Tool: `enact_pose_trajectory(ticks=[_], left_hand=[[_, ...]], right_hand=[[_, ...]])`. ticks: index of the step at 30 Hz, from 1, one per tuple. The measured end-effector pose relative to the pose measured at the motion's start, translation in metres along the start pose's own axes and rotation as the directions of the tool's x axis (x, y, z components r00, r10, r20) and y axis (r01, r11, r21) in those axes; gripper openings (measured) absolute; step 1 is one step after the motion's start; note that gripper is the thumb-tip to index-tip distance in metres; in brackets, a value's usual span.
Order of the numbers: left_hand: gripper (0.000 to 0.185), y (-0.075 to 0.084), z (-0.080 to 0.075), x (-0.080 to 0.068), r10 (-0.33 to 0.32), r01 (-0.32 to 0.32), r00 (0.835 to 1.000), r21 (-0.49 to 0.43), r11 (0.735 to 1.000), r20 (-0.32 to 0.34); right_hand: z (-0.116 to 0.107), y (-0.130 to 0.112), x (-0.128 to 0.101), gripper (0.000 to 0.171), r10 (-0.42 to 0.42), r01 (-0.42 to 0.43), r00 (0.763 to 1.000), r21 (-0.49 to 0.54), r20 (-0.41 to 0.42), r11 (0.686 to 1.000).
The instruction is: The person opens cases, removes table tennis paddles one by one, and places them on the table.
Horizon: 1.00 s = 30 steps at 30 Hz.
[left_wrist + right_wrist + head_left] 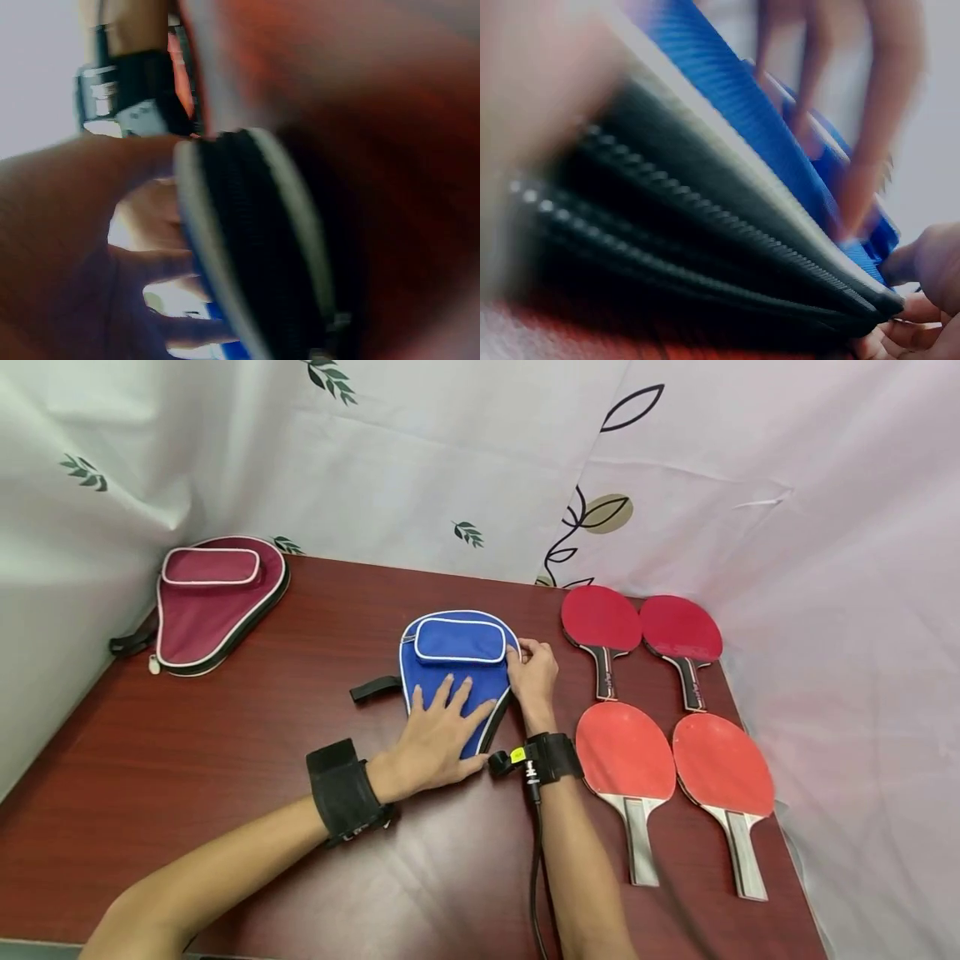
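A blue table tennis bat case (429, 675) with white piping and a front pocket lies flat on the table. Across its lower front my left hand (438, 735) rests with fingers spread. At the case's upper right edge, my right hand (534, 675) pinches the rim between thumb and curled fingers; whether a zip pull sits in that pinch is hidden. The right wrist view shows the black zip (705, 210) along the side, its tooth rows apart and converging towards the right hand (934, 274). A black strap (375, 687) sticks out left of the case.
A maroon bat case (206, 614) lies at the back left. On the right lie two dark-handled red bats (600, 617) (681, 628) and, nearer me, two pale-handled orange-red bats (626, 750) (723, 764). Patterned white curtain (420, 468) closes off the back. A cable (536, 868) runs along my right forearm.
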State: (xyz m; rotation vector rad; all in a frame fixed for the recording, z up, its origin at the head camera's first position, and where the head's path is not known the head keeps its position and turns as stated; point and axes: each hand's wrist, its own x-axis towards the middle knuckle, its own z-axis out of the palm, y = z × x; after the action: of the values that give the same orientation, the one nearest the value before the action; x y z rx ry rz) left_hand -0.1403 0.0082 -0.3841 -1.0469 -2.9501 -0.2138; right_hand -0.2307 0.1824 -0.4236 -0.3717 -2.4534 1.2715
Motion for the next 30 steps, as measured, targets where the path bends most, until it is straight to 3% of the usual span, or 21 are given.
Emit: enact_pose_trajectory(ticks=[5, 11, 19, 23, 27, 30], left_hand=[[0.074, -0.007, 0.007, -0.006, -0.058, 0.056, 0.998, 0.046, 0.997, 0.029], [0.074, -0.04, 0.007, -0.004, -0.101, 0.101, 0.995, 0.007, 0.995, 0.011], [0.072, -0.108, 0.001, -0.003, -0.162, 0.162, 0.987, -0.097, 0.982, 0.014], [0.07, -0.149, -0.002, -0.005, -0.214, 0.208, 0.977, -0.149, 0.967, -0.024], [0.068, -0.189, -0.006, -0.008, -0.269, 0.258, 0.962, -0.159, 0.953, -0.053], [0.064, -0.209, -0.012, -0.01, -0.288, 0.278, 0.957, -0.161, 0.947, -0.043]], right_hand=[[-0.001, 0.002, 0.0, 0.025, -0.004, 0.004, 0.999, 0.017, 0.043, 1.0], [-0.004, 0.004, 0.0, 0.024, -0.019, 0.014, 0.997, 0.053, 0.08, 0.998], [-0.01, 0.005, 0.001, 0.022, 0.021, -0.031, 0.991, 0.074, 0.135, 0.997], [-0.011, 0.004, 0.003, 0.021, 0.05, -0.063, 0.987, 0.083, 0.15, 0.995], [-0.01, 0.003, 0.004, 0.021, 0.063, -0.077, 0.985, 0.082, 0.161, 0.994], [-0.01, 0.001, 0.004, 0.02, 0.069, -0.084, 0.983, 0.085, 0.172, 0.993]])
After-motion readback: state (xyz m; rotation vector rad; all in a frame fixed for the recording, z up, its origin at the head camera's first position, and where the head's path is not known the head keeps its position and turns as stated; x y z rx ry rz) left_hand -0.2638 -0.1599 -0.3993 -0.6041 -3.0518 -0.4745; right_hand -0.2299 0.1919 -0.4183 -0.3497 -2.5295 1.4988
